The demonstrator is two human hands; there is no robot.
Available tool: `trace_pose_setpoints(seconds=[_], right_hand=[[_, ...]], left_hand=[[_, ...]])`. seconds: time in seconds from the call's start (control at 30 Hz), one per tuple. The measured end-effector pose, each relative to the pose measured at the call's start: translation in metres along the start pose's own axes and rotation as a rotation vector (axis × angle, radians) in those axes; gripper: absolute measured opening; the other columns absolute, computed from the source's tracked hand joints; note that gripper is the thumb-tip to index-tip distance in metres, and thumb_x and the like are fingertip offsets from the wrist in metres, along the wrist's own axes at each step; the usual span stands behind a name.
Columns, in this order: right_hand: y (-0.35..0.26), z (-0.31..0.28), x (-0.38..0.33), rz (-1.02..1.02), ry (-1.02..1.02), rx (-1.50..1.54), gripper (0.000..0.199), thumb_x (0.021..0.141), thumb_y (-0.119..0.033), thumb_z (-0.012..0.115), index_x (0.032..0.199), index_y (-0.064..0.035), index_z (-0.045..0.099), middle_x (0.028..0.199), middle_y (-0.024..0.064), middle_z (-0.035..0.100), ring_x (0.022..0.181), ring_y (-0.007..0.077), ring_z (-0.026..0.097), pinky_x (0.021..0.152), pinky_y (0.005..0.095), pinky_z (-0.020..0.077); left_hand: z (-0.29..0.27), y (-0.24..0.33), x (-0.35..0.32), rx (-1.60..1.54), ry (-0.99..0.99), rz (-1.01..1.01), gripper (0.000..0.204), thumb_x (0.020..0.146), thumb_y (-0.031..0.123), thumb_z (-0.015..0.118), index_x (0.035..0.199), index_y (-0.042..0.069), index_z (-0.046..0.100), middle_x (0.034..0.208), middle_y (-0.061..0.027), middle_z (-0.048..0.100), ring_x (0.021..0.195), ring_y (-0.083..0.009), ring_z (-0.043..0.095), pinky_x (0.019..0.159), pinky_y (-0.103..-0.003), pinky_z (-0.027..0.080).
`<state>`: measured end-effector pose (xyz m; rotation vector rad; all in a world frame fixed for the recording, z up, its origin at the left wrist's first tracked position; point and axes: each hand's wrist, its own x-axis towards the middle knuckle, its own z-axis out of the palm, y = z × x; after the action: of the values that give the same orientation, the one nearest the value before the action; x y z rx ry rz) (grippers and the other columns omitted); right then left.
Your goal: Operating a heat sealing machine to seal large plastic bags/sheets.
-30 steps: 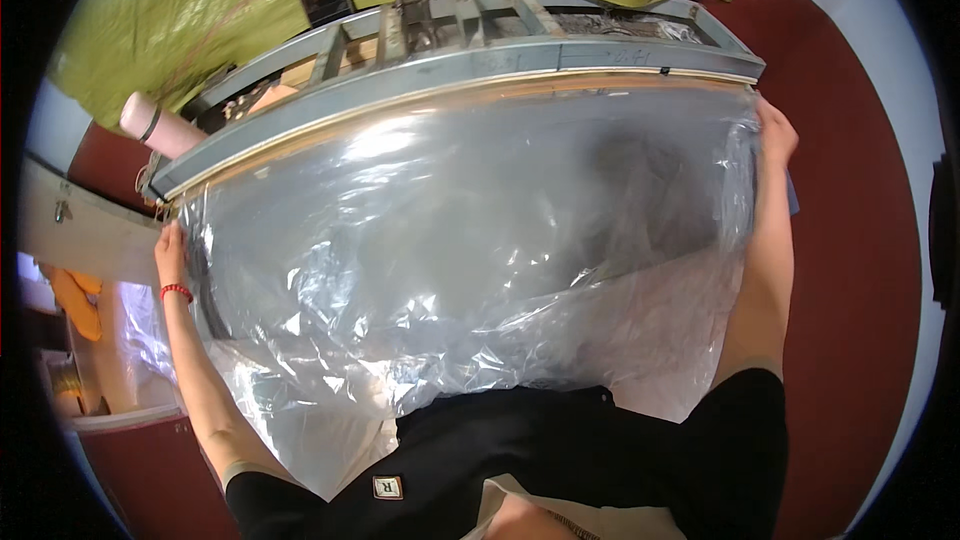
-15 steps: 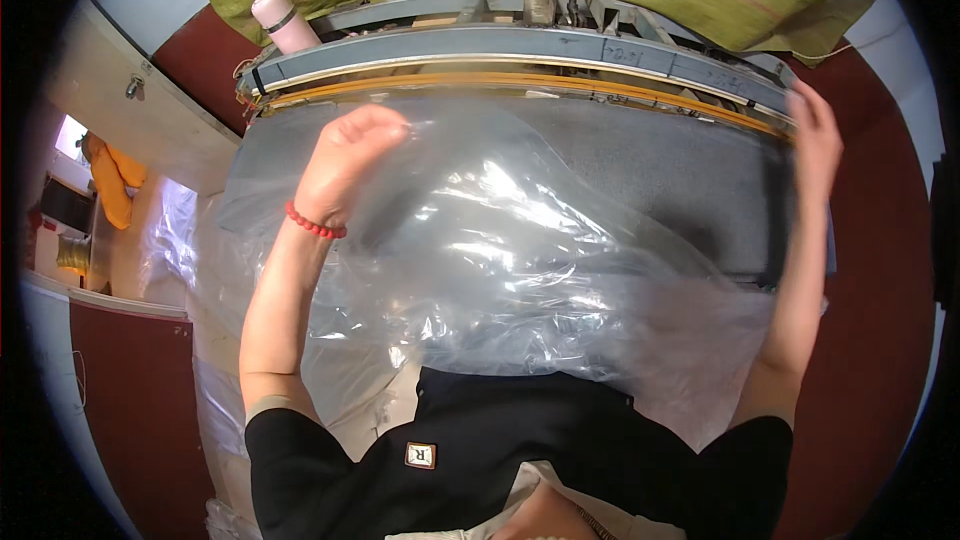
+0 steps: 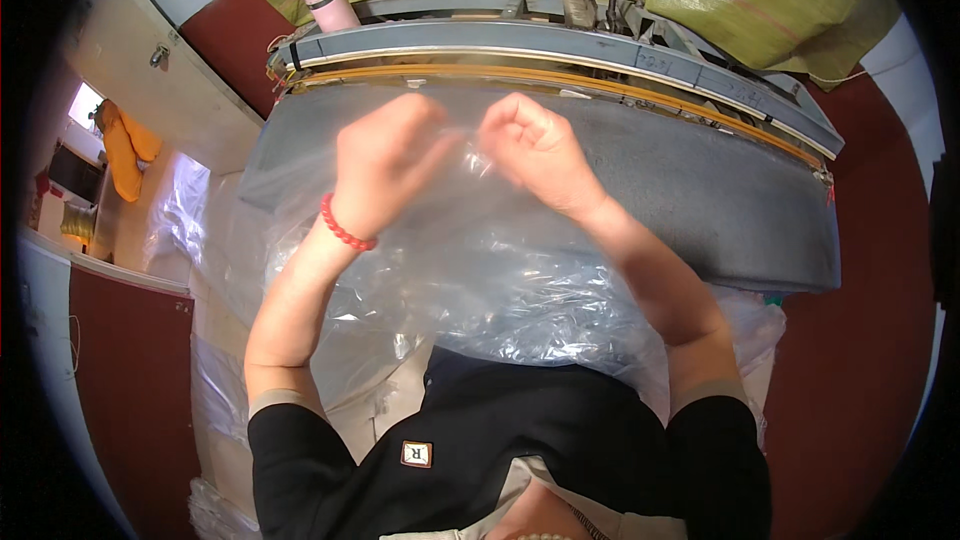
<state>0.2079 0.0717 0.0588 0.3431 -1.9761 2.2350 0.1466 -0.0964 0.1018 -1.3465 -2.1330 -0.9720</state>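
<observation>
A clear, crinkled plastic sheet [image 3: 470, 275] hangs in front of me, spread over the near part of the grey padded work surface [image 3: 690, 180] and down towards my body. My left hand [image 3: 385, 155], wearing a red bead bracelet [image 3: 345, 227] on the wrist, is raised over that surface. Motion blurs its fingers, but they are bent towards the thumb around the sheet's upper part. Close beside it, my right hand [image 3: 540, 155] has curled fingers pinching the same sheet between the two hands. The exact edge of the film in each grip is hard to make out.
Behind the surface runs a long blue-grey metal bar [image 3: 560, 45] with orange strips [image 3: 460, 75] and a black clamp [image 3: 610, 5]. A pink bottle [image 3: 328, 0] stands at its left end. Green woven sheeting [image 3: 740, 0] covers the back. A pale door [image 3: 170, 50] is at left.
My right hand has swung in from the far right to beside my left hand and now pinches the sheet. My left hand has shifted slightly right. The whole view has turned a little.
</observation>
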Motion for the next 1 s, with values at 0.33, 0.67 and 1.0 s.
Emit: trace_pose_setpoints(seconds=[0.33, 0.67, 1.0], right_hand=[[0.025, -0.075, -0.012, -0.049, 0.419, 0.142, 0.009, 0.085, -0.010, 0.047, 0.091, -0.0063, 0.053, 0.085, 0.0039, 0.055, 0.063, 0.0067, 0.049, 0.048, 0.0146, 0.0348], [0.003, -0.418, -0.266, -0.050, 1.364, -0.746, 0.024, 0.086, -0.024, 0.048, 0.094, -0.0029, 0.058, 0.078, -0.0007, 0.054, 0.071, 0.0083, 0.049, 0.062, 0.0232, 0.0402], [-0.029, -0.472, -0.390, 0.811, 1.656, -1.569, 0.037, 0.086, -0.035, 0.038, 0.095, -0.0042, 0.055, 0.092, 0.0199, 0.058, 0.086, 0.0378, 0.054, 0.072, 0.0447, 0.0417]], left_hand=[[-0.014, -0.050, -0.041, -0.323, -0.502, -0.028, 0.004, 0.069, 0.004, 0.055, 0.070, 0.000, 0.056, 0.061, -0.0063, 0.053, 0.052, -0.0131, 0.050, 0.048, -0.027, 0.040], [-0.204, -0.291, -0.174, 0.528, -0.721, -1.202, 0.048, 0.060, 0.012, 0.061, 0.105, -0.003, 0.054, 0.068, -0.0139, 0.062, 0.066, -0.0204, 0.062, 0.060, -0.032, 0.049], [-0.097, -0.329, -0.097, 0.408, 0.264, -0.777, 0.059, 0.066, 0.016, 0.067, 0.113, -0.003, 0.038, 0.111, -0.0204, 0.048, 0.107, -0.0273, 0.044, 0.092, -0.036, 0.033]])
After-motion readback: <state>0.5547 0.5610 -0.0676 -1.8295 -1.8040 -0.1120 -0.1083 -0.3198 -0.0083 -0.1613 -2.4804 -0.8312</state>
